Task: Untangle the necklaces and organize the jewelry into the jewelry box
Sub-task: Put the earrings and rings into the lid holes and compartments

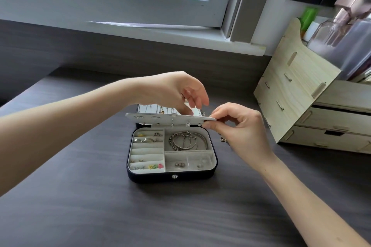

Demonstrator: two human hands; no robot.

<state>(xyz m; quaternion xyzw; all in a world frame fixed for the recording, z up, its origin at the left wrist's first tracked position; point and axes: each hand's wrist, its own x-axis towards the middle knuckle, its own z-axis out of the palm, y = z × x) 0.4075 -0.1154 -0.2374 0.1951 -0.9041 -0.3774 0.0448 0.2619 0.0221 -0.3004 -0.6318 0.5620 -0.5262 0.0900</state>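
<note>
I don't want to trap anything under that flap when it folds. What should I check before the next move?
1. Jewelry box sits flat on the desk: ok.
2. Right hand pinches the flap at its corner: ok.
3. Bracelets lie inside their compartment: ok.
4. Left hand free of the flap: cannot tell.
5. Hanging necklaces untangled: cannot tell, too small.
6. All jewelry boxed: not ok, a chain lies on the desk beside the box.

No text, labels, brands or numbers legible, on jewelry box (152, 178) or elsewhere
</note>
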